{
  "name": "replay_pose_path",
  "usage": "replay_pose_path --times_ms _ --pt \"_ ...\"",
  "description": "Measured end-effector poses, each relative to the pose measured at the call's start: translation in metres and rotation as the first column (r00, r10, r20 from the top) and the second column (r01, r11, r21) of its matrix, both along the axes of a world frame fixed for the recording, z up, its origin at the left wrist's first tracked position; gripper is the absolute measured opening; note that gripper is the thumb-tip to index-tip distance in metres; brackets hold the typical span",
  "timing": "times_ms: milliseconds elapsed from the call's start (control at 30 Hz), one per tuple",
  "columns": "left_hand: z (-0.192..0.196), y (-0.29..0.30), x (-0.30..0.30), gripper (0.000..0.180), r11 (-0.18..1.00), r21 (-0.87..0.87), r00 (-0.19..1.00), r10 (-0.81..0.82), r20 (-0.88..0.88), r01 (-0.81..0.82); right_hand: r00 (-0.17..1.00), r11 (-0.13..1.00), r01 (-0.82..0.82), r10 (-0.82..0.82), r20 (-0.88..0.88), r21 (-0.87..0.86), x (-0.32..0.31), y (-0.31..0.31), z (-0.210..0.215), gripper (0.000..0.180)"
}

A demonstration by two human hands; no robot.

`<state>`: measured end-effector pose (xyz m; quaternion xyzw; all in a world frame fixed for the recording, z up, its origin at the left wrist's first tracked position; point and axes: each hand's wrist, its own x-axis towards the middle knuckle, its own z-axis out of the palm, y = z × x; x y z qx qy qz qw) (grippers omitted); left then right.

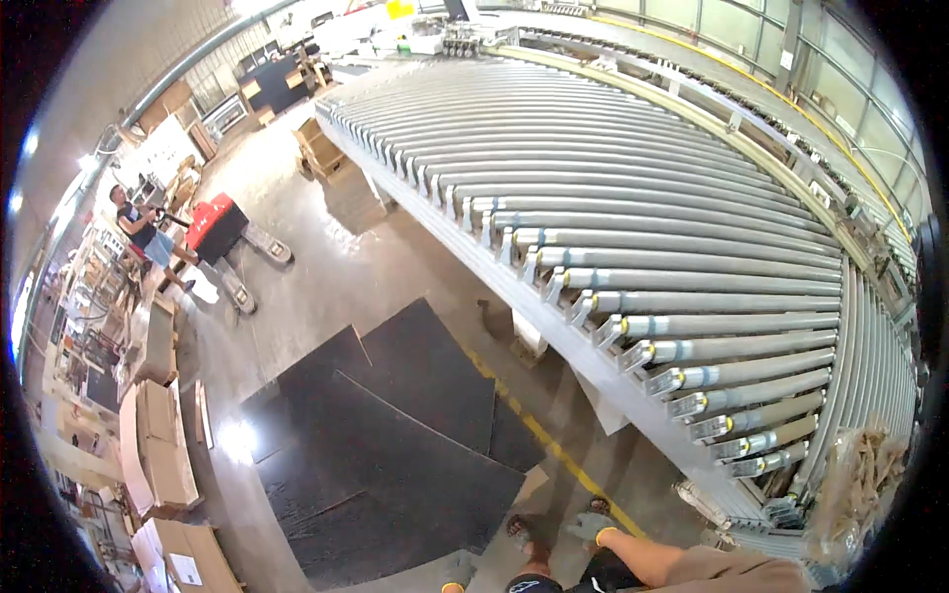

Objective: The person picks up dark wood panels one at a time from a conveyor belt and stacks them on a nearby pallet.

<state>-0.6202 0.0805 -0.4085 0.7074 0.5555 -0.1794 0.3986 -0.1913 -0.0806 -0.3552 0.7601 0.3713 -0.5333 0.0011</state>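
My right hand, in a grey glove with a yellow cuff, hangs low above the floor beside my foot. Its fingers look loosely extended, with nothing visible in them. At the lower edge, my left hand wears a matching glove and is partly cut off by the frame; its fingers are too small to make out. It is nearest to the black sheets, which lie overlapping flat on the floor before me. Neither hand visibly touches them. A small brown cardboard piece lies at their near right corner.
A long roller conveyor runs along the right. A yellow floor line passes between it and the sheets. Cardboard stands at left. Farther off, a person holds the handle of a red pallet truck. Brown wrapping sits at right.
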Motion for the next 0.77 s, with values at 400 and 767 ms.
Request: replay_pose_path --times_ms 400,767 --pt "0.067 -0.104 0.098 0.052 0.958 0.166 0.972 -0.23 -0.045 0.234 0.92 0.94 0.303 -0.331 0.211 0.155 0.128 -0.258 0.039 0.053" --pt "0.183 -0.079 0.304 0.044 0.863 0.255 0.883 -0.465 0.063 0.436 0.253 0.246 0.967 -0.944 -0.211 0.062 0.091 -0.43 0.054 0.05"
